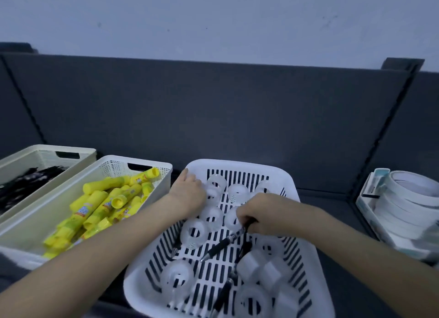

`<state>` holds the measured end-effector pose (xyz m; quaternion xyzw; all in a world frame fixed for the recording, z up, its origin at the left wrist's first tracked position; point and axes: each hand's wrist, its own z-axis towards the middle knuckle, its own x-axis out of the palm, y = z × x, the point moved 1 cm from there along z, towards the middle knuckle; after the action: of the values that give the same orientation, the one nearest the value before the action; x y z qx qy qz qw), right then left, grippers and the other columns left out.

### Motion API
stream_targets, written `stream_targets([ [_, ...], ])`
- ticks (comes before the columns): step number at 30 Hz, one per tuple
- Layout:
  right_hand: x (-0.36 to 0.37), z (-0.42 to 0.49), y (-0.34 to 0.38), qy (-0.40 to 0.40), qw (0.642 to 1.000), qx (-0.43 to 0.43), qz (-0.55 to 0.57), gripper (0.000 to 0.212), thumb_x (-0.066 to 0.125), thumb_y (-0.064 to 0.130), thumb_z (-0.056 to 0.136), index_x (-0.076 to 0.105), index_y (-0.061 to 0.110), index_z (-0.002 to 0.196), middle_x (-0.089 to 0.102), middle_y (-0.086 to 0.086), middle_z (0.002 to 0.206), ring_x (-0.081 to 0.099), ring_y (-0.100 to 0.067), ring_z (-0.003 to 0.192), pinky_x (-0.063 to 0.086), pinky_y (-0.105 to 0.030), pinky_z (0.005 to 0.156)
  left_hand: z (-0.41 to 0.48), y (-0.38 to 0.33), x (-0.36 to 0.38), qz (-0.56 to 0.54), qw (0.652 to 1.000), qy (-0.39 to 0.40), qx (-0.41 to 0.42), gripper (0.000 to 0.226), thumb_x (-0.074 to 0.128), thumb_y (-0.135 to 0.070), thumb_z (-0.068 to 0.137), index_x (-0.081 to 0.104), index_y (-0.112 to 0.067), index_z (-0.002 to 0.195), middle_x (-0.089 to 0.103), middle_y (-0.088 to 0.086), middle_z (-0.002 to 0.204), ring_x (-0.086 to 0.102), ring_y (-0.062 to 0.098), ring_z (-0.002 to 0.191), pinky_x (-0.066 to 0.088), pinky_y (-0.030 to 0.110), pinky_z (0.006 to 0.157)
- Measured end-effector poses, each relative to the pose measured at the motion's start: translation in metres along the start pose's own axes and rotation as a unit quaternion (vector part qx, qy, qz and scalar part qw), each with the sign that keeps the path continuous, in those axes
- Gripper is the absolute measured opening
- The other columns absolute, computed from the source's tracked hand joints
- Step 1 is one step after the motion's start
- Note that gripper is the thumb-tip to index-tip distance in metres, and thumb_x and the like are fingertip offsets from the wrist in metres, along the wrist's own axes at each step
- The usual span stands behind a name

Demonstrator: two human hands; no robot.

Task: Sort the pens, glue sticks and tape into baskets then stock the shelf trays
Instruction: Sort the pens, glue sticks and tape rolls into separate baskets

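A white slotted basket (288, 184) in front of me holds several clear tape rolls (193, 232) and a few black pens. My right hand (263, 213) is inside it, shut on a black pen (225, 243) that slants down to the left. My left hand (188, 191) rests at the basket's far left corner, fingers on the rim and next to a tape roll; I cannot tell if it holds anything. To the left, a cream basket (133, 162) is full of yellow glue sticks (104, 206). Further left, another cream basket (47, 151) holds black pens (26, 182).
A dark grey shelf back panel (213, 108) rises behind the baskets. At the right, a white tray (367, 199) holds large white tape rolls (408, 199). More black pens (223, 294) lie near the slotted basket's front.
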<state>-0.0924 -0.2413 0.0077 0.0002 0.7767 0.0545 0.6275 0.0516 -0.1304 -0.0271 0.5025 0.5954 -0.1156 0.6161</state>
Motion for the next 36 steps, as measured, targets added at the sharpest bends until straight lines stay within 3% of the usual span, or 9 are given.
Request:
stream_targets([
  [2,0.003,0.008,0.003,0.014,0.999,-0.028,-0.018,0.002,0.060,0.015,0.086,0.059,0.016,0.087,0.051,0.008,0.076,0.046,-0.011,0.075,0.034,-0.023,0.060,0.000,0.001,0.002,-0.059,0.998,0.017,0.035,0.029,0.033,-0.023,0.097,0.061,-0.016,0.102,0.059,0.007,0.112,0.043,0.027,0.113,0.012,0.045,0.116],
  [5,0.005,0.013,0.002,0.028,0.997,-0.045,-0.063,0.009,0.062,0.021,0.085,0.062,0.020,0.095,0.051,0.012,0.077,0.045,-0.011,0.080,0.034,-0.021,0.059,-0.004,0.002,0.004,-0.191,0.977,0.031,0.092,0.020,0.036,-0.016,0.093,0.052,-0.024,0.084,0.053,-0.007,0.074,0.049,0.022,0.084,0.041,0.037,0.088],
  [12,0.021,0.013,-0.001,-0.026,0.980,-0.156,-0.119,0.021,0.062,0.038,0.084,0.069,0.027,0.101,0.043,0.001,0.097,0.036,-0.016,0.090,0.037,-0.032,0.077,-0.002,-0.004,0.003,-0.278,0.953,0.097,0.065,0.048,0.052,-0.005,0.084,0.039,-0.010,0.130,0.059,0.012,0.111,0.059,0.026,0.095,0.049,0.035,0.073],
  [15,0.029,0.018,-0.008,-0.053,0.977,-0.171,-0.115,0.017,0.065,0.038,0.083,0.070,0.031,0.097,0.047,-0.002,0.096,0.040,-0.020,0.088,0.036,-0.032,0.072,-0.001,0.000,0.003,-0.439,0.876,0.199,0.020,0.030,0.054,0.006,0.085,0.042,-0.006,0.110,0.055,0.009,0.069,0.057,0.012,0.046,0.048,0.022,0.044],
  [18,0.035,0.020,-0.008,-0.075,0.968,-0.197,-0.139,0.012,0.067,0.037,0.079,0.067,0.025,0.077,0.046,0.000,0.085,0.040,-0.018,0.079,0.026,-0.028,0.065,-0.004,-0.008,0.002,-0.457,0.849,0.264,0.017,0.015,0.058,0.006,0.085,0.049,-0.004,0.079,0.050,0.006,0.055,0.050,0.012,0.044,0.047,0.020,0.045],
  [23,0.029,0.020,-0.013,-0.107,0.969,-0.186,-0.121,0.014,0.072,0.032,0.070,0.063,0.023,0.064,0.051,0.003,0.083,0.043,-0.015,0.079,0.027,-0.026,0.068,-0.003,-0.011,0.000,-0.353,0.922,0.158,-0.025,0.030,0.060,-0.003,0.081,0.040,-0.011,0.060,0.043,0.003,0.062,0.047,0.020,0.063,0.035,0.022,0.049],
  [27,0.015,0.005,-0.030,-0.109,0.988,-0.090,-0.061,0.017,0.051,0.030,0.093,0.061,0.016,0.089,0.053,0.004,0.096,0.047,-0.015,0.092,0.035,-0.026,0.082,-0.009,0.006,-0.017,-0.419,0.906,0.011,-0.061,0.019,0.050,-0.009,0.088,0.045,-0.010,0.070,0.046,0.000,0.065,0.049,0.021,0.072,0.033,0.022,0.050],
  [31,-0.001,-0.015,-0.042,-0.106,0.989,0.044,0.094,0.016,0.041,0.024,0.096,0.048,0.014,0.086,0.056,0.001,0.087,0.053,-0.009,0.076,0.044,-0.029,0.073,-0.024,0.022,-0.034,-0.553,0.824,-0.102,-0.068,0.021,0.050,-0.011,0.091,0.048,-0.013,0.070,0.053,0.000,0.066,0.050,0.019,0.063,0.036,0.026,0.054],
  [36,-0.007,-0.028,-0.043,-0.148,0.911,0.056,0.381,0.017,0.040,0.006,0.096,0.052,0.010,0.085,0.065,-0.002,0.081,0.062,-0.007,0.063,0.049,-0.023,0.059,-0.047,0.032,-0.033,-0.713,0.683,-0.128,-0.095,0.010,0.048,-0.007,0.095,0.052,-0.007,0.086,0.059,0.008,0.071,0.057,0.016,0.051,0.052,0.031,0.060],
])
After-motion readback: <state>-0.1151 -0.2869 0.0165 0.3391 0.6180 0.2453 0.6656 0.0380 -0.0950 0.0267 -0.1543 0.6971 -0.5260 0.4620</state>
